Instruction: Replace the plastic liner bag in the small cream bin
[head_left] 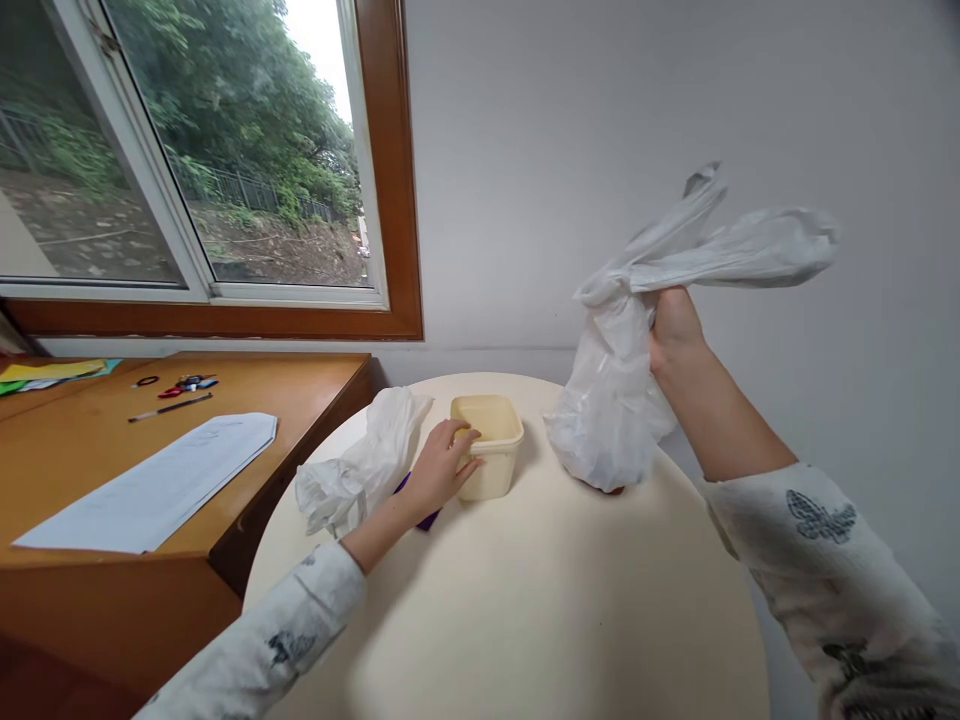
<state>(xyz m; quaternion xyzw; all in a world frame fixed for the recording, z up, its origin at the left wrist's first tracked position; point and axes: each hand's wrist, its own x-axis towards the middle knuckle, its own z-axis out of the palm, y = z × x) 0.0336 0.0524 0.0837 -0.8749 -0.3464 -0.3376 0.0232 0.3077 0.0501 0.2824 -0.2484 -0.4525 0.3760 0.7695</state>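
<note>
My right hand (674, 325) is closed round the neck of a white plastic bag (611, 400), just under its knotted handles, which stick out above and to the right. The bag hangs full at the table's back right, and something brownish shows at its bottom. My left hand (444, 462) grips the left side of a cream plastic container (487, 478), with fingers at its rim and the thumb against its front. The container stands upright with its top uncovered. A dark purple object (428, 521) lies partly hidden beneath my left wrist.
Another white plastic bag (367, 460), crumpled, lies on the round cream table (570, 620) at left. On the wooden desk (315, 385) are paper sheets (161, 485), a pen (170, 406), and small items (189, 384). A window (255, 150) and wall stand behind.
</note>
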